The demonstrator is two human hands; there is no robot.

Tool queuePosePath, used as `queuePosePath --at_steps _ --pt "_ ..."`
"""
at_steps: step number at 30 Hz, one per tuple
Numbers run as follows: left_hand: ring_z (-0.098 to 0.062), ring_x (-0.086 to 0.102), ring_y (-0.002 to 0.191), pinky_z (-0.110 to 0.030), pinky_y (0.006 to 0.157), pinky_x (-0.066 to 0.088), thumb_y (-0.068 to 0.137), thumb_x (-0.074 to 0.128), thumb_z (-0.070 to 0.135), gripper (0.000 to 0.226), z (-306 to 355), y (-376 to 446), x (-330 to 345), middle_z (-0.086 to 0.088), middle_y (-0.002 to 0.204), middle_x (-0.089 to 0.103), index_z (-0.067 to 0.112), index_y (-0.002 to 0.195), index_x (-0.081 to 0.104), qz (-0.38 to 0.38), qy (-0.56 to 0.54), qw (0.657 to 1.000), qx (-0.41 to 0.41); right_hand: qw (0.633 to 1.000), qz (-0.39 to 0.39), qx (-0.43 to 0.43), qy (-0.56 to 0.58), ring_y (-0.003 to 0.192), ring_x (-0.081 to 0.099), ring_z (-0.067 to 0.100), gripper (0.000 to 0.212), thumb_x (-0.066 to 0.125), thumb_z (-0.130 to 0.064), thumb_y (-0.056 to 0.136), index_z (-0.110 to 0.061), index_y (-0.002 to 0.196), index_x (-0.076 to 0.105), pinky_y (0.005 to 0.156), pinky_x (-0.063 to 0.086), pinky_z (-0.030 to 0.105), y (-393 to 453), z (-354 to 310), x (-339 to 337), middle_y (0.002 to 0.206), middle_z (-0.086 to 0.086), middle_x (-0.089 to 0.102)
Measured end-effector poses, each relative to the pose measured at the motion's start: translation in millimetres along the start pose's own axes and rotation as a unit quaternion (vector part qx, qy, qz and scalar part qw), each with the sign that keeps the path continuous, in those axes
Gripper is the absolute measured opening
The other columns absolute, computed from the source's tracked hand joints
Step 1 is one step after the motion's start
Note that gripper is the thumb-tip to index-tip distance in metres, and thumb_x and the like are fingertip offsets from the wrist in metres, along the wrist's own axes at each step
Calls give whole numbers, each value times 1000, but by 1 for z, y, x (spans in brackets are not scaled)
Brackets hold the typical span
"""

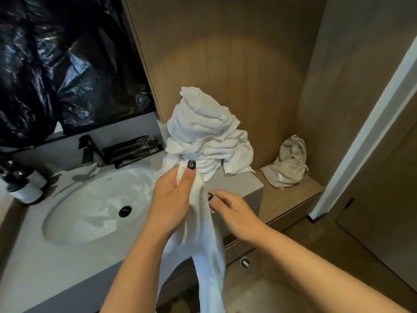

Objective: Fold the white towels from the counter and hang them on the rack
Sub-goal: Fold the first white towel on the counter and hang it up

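Between the two hands, a white towel (203, 233) hangs down past the counter (56, 256) edge. The left hand (169, 199) grips its bunched top; the right hand (230, 208) pinches an edge. More towels (207, 136) are heaped just beyond. This looks like the unfurling step; next, finding corners to fold.

sink (90, 213) white, oval | faucet (91, 150) black, behind it | cloth bags (288, 164) on wooden ledge | dark bottles (24, 184) far left

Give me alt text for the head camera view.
Both hands, left hand and right hand, grip a white cloth towel that hangs off the grey counter, before a heap of white towels beside the oval white sink.
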State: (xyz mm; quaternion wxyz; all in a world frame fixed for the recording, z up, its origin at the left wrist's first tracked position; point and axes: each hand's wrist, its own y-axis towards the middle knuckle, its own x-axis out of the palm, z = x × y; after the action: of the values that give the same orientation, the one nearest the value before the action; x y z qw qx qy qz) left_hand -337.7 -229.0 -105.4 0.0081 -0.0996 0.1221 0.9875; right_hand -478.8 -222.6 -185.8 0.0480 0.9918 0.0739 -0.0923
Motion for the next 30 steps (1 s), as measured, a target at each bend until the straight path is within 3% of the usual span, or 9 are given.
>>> queuePosePath --at_steps 3,8,11,16,18,20,24,27,30 --pt "-6 35 58 -17 52 30 98 49 38 49 1 2 -1 2 61 38 1 67 40 -12 8 1000 25 998 14 -23 56 75 53 12 46 50 -48 88 -4 84 62 71 42 29 -5 1 5 76 9 58" --pt "-5 40 62 -18 56 34 98 49 44 45 -1 4 0 8 62 44 9 69 47 -15 22 998 54 995 24 -96 -29 77 61 22 34 48 -49 91 -19 95 63 68 48 37 -11 0 4 84 1 65" --pt "-9 42 65 -24 59 35 96 49 47 53 -2 2 0 -9 65 46 -3 78 52 -26 9 998 65 987 40 -123 -90 71 57 19 34 47 -49 90 -18 95 61 64 44 34 -15 4 -6 80 0 62" --pt "0 51 60 -16 56 40 84 67 41 22 1 0 1 12 63 61 21 75 64 -38 41 996 65 988 118 -94 28 59 41 3 35 60 -46 83 -15 66 55 56 33 19 -14 0 -36 61 -10 47" --pt "0 63 69 -15 62 49 78 81 36 14 -1 -2 2 15 76 72 30 82 70 -44 59 996 47 985 125 -117 25 58 39 2 35 62 -35 90 -10 67 54 56 33 15 -10 -15 -49 60 -11 46" --pt "4 64 67 -12 62 49 82 76 28 6 -3 -2 4 19 73 72 32 80 71 -10 58 998 33 984 109 -136 -28 60 43 4 27 63 -20 94 -4 73 60 58 34 16 -6 -33 -63 62 -5 51" --pt "-5 51 58 -24 57 42 87 58 48 49 3 3 11 -4 66 62 1 77 65 66 27 997 21 968 69 -161 -180 66 54 10 12 64 -20 94 -15 87 71 58 37 19 2 -50 -84 72 -8 62" --pt "-5 41 55 -22 53 33 94 53 44 55 11 8 20 -5 62 48 -5 70 49 68 46 995 49 958 71 -158 -229 63 50 5 13 60 -16 96 -10 88 69 59 34 13 4 -37 -95 69 -11 60" --pt "-14 41 62 -30 59 32 98 51 42 56 5 11 24 -10 67 46 -10 76 47 73 37 996 43 951 55 -101 -288 68 52 12 21 54 -17 99 -3 87 65 63 37 26 3 -11 -110 76 5 63"
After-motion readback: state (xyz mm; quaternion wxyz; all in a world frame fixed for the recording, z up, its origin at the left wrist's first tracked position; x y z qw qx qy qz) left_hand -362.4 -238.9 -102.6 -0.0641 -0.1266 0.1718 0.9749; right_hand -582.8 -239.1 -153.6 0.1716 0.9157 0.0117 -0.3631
